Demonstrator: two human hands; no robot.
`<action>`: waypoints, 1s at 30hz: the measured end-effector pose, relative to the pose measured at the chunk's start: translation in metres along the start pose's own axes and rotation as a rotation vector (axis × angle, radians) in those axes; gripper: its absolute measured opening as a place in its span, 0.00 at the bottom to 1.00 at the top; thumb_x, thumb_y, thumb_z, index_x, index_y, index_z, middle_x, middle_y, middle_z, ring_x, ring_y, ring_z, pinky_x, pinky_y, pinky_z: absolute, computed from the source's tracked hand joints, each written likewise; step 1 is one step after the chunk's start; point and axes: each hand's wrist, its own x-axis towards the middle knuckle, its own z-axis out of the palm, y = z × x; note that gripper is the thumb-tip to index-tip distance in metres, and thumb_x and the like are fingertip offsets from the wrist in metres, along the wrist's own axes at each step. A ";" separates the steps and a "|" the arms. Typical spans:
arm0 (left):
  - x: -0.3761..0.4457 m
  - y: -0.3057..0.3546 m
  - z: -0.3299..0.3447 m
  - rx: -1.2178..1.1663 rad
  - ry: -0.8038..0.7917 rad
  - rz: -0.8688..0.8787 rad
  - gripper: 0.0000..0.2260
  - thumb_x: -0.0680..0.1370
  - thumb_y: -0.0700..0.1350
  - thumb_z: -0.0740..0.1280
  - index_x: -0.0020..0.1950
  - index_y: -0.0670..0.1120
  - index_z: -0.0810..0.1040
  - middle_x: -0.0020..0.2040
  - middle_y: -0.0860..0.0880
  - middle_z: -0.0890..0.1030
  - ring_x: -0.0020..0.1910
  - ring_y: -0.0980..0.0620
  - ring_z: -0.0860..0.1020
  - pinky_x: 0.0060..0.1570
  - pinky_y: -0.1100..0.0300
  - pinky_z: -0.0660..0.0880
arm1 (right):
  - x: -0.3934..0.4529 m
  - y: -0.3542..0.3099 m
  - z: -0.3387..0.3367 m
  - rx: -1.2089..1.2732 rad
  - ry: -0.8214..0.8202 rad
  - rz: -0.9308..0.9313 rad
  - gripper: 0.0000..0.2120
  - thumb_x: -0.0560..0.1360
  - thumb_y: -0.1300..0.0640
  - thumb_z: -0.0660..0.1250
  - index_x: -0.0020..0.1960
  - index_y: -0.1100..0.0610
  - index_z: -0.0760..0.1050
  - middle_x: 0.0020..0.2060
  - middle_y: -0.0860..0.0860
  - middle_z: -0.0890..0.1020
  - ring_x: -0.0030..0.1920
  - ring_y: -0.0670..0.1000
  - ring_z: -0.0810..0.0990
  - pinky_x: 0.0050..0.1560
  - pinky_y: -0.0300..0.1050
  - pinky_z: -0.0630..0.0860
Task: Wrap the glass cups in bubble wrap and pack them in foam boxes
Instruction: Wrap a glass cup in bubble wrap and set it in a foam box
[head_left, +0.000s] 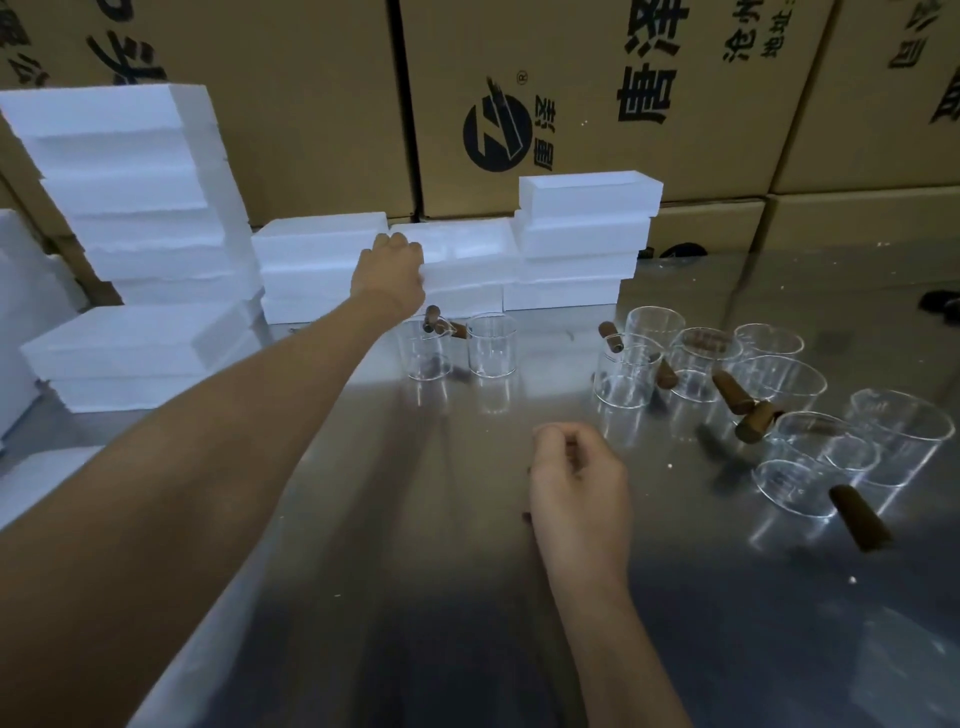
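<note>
My left hand (390, 270) grips a foam box (467, 254) at the worktop's (415, 519) far edge; my right hand (576, 486) hangs loosely curled, empty, near the cups (696, 364).

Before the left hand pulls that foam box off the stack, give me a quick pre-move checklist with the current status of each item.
1. Left hand gripping the open foam box by its edge: ok.
2. Right hand free, holding nothing: ok.
3. Two glass cups right below the box, in the pull path: not ok.
4. Bare table in front to set the box down: ok.
5. Bubble wrap within reach: cannot tell, none in view.
</note>
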 end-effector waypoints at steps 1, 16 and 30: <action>-0.005 -0.002 -0.005 0.002 0.007 0.014 0.12 0.81 0.39 0.61 0.62 0.39 0.76 0.63 0.40 0.74 0.63 0.41 0.69 0.61 0.49 0.68 | 0.000 0.000 0.000 0.001 -0.001 0.003 0.08 0.76 0.52 0.62 0.41 0.49 0.78 0.31 0.43 0.80 0.36 0.48 0.80 0.46 0.57 0.82; -0.173 -0.023 -0.107 -0.083 0.100 0.245 0.08 0.78 0.40 0.65 0.56 0.44 0.79 0.62 0.47 0.73 0.60 0.45 0.68 0.50 0.57 0.57 | -0.001 -0.004 0.003 0.131 0.011 0.024 0.11 0.68 0.49 0.59 0.37 0.51 0.78 0.33 0.52 0.79 0.35 0.58 0.77 0.39 0.60 0.80; -0.270 -0.041 -0.108 -0.563 -0.237 0.035 0.16 0.77 0.42 0.68 0.64 0.55 0.75 0.66 0.55 0.72 0.68 0.54 0.67 0.68 0.57 0.64 | 0.007 -0.011 0.001 0.074 0.018 0.014 0.12 0.78 0.56 0.62 0.60 0.57 0.74 0.46 0.50 0.78 0.46 0.52 0.75 0.50 0.47 0.72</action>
